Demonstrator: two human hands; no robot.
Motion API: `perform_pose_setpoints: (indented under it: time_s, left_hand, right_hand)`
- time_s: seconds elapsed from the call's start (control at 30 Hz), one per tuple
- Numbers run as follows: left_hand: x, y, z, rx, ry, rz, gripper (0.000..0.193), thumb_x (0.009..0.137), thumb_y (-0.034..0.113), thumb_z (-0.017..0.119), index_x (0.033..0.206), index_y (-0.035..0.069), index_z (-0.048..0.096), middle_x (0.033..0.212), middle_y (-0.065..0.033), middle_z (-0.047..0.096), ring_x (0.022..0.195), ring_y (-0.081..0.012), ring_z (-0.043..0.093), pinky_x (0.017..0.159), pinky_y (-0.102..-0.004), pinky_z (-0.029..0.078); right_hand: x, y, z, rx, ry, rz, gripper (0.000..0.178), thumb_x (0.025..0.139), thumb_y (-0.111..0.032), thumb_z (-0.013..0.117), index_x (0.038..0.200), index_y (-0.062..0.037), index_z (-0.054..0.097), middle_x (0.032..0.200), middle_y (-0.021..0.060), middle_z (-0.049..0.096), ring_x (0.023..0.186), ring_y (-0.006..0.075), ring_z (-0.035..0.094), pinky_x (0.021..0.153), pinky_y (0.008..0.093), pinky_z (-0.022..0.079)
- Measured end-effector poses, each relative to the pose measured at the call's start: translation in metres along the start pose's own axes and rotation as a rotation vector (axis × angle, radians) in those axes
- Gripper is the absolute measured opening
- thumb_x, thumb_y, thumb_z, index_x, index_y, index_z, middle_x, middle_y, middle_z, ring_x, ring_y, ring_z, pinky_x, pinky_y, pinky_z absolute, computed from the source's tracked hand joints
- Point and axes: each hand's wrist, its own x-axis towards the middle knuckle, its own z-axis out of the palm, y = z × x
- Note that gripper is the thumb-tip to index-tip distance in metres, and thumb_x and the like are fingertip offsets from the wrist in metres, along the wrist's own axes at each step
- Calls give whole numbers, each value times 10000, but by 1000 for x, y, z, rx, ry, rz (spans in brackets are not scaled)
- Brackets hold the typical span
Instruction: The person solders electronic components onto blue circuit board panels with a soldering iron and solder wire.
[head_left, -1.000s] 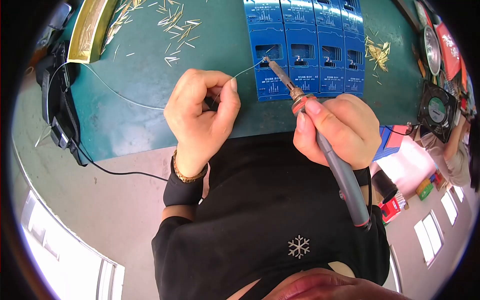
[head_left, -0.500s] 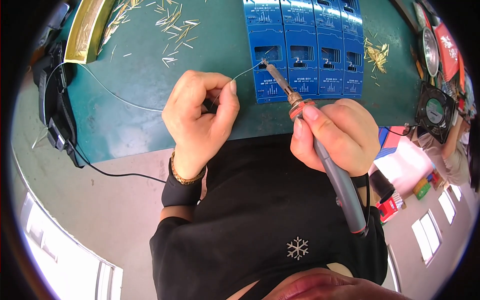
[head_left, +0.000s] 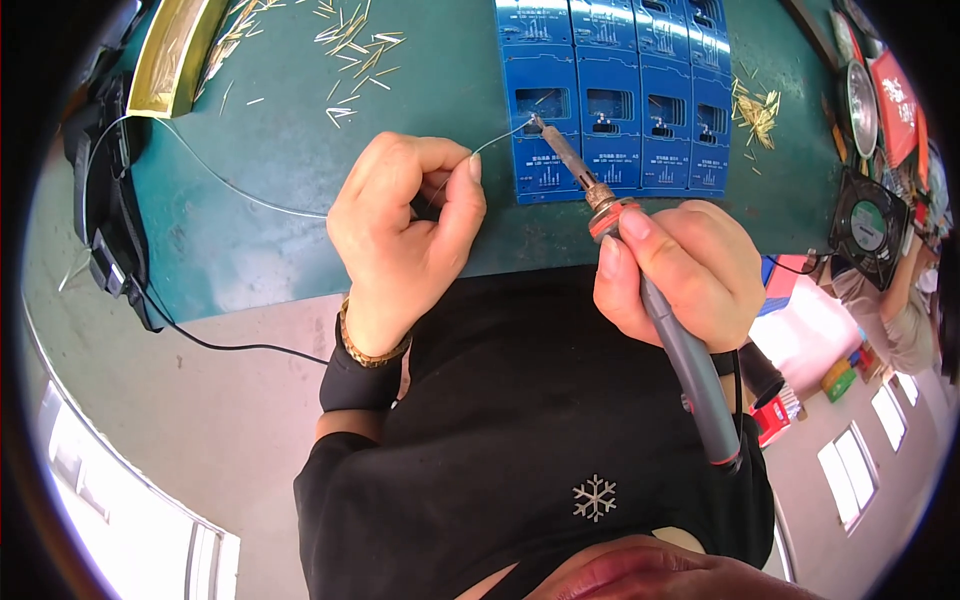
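Note:
My right hand (head_left: 690, 270) is closed around a soldering iron (head_left: 690, 365) with a grey handle. The iron's tip rests at the edge of a cut-out in the leftmost column of a blue circuit board panel (head_left: 612, 150). Between thumb and forefinger, my left hand (head_left: 405, 225) pinches a thin solder wire (head_left: 500, 136). The wire's end meets the iron's tip at the board; its other side trails left from the hand across the bench. Whether the tip touches a pad is too small to tell.
On the green bench (head_left: 270, 150) lie scattered metal pins (head_left: 355, 45), beside a yellow tray (head_left: 160, 75) of pins. Another pin pile (head_left: 757, 112) lies right of the panel. A black fan (head_left: 868, 222) stands at the right edge. Another person's arm (head_left: 905, 265) shows beyond it.
The board panel, both hands and the iron appear shifted slightly right in the picture. The iron's tip and wire end stay together at the same cut-out; both grips are unchanged.

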Motion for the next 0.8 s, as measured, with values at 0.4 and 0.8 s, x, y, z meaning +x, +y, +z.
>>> perform_pose_setpoints:
  time_s: [0.4,0.8]
  left_hand:
    - [0,-2,1,-16,-5,3,132,771,-56,715,793,47,635,709,-26,589,561,-97,558,507,-217,450]
    - [-4,-6,-3,-52,17,-19,131,769,-43,725,795,49,636,719,-23,610,567,-95,557,513,-215,446]
  right_hand:
    - [-1,5,5,40,56,-13,329,644,50,769,948,-17,664,654,60,627,498,192,593,447,263,449]
    - [-6,5,2,51,60,34,307,678,55,760,967,-1,674,654,70,628,518,198,614,452,270,459]
